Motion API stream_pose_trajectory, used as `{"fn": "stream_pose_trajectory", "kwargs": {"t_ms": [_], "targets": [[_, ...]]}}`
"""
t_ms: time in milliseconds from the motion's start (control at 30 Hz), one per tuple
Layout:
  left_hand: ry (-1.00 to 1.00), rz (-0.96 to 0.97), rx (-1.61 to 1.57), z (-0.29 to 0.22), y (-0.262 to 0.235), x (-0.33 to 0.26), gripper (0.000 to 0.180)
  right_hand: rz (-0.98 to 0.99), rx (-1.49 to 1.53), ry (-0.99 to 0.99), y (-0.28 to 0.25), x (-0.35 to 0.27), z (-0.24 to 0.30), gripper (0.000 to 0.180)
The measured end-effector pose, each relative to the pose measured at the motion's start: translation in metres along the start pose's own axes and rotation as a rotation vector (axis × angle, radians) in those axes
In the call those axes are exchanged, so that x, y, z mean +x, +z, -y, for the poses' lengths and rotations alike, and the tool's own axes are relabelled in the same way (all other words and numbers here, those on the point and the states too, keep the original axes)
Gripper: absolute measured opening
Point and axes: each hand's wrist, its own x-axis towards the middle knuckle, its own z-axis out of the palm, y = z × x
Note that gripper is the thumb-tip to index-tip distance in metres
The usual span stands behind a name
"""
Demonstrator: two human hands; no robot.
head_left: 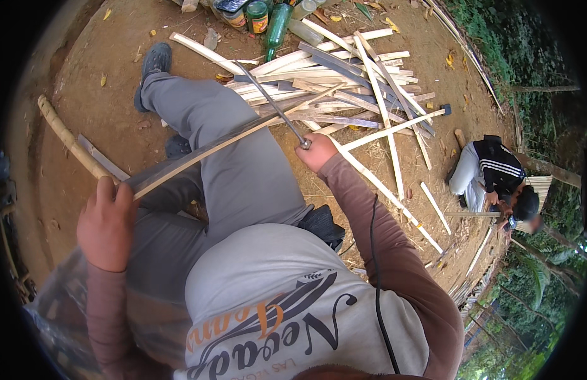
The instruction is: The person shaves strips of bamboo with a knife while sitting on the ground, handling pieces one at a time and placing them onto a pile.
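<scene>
My left hand [108, 221] is closed round the near end of a long split bamboo strip [198, 155], pale along its edge and dark on its face. The strip slants up and right across my grey-trousered legs. My right hand [319, 153] grips a long, thin metal tool [271, 101] by its rounded near end. Its shaft reaches up and left and crosses the strip near the strip's far part. Whether the tool has a cutting edge I cannot make out. Beyond both hands lies a loose pile of pale and dark bamboo strips [369, 82] on the ground.
Behind the pile stand a green glass bottle [278, 28] and jars [256, 16]. A bamboo pole [68, 139] lies at left. Clear plastic sheeting [59, 310] is beside my left arm. A black cable [377, 285] runs past my right arm. Another person [493, 171] crouches at right.
</scene>
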Motion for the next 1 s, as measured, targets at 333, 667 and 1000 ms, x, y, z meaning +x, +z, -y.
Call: {"fn": "stream_pose_trajectory", "kwargs": {"t_ms": [333,667,1000], "targets": [[0.103,-0.107,0.010,0.000,0.003,0.001,0.019,-0.092,0.079,0.069,0.007,0.018,-0.020,0.036],[0.136,-0.148,0.046,0.000,0.006,-0.002,0.014,-0.089,0.053,0.058,0.006,0.022,-0.030,0.033],[0.148,-0.174,0.034,0.007,0.009,-0.001,0.014,-0.164,0.141,0.120,0.043,0.055,-0.081,0.037]]}}
